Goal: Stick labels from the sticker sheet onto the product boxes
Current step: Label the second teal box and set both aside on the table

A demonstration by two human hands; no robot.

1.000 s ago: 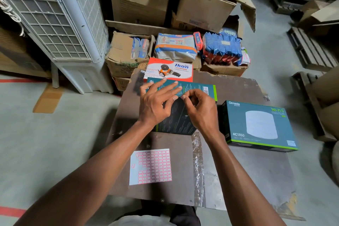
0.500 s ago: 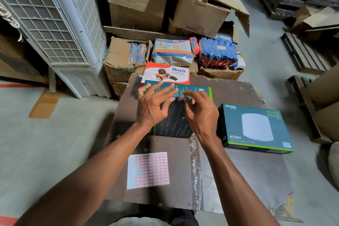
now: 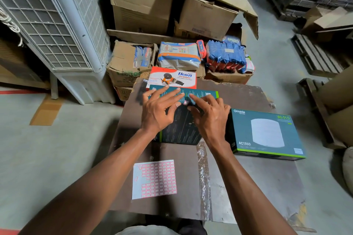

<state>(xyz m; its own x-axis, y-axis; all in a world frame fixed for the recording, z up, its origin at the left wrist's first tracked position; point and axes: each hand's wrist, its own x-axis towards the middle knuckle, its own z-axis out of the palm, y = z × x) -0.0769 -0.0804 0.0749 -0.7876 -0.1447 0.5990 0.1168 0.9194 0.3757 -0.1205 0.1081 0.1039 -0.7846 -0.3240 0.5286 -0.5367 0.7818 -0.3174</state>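
A dark teal product box lies in the middle of the brown table, its far edge raised toward me. My left hand rests flat on the box with its fingers spread. My right hand is beside it, fingertips pinching a small pink-edged label against the box top, just by my left thumb. The sticker sheet, white with rows of pink labels and several gaps at its left, lies on the table near me. A second teal box marked Omada AC1350 sits to the right.
A red and white Ikon tape dispenser box stands behind the held box. Cardboard cartons with blue packets crowd the floor beyond the table. A white air cooler stands at the left, wooden pallets at the right.
My right hand has brought the label down onto the box top, close to my left thumb. My left hand's fingers have stretched further along the box's far edge.
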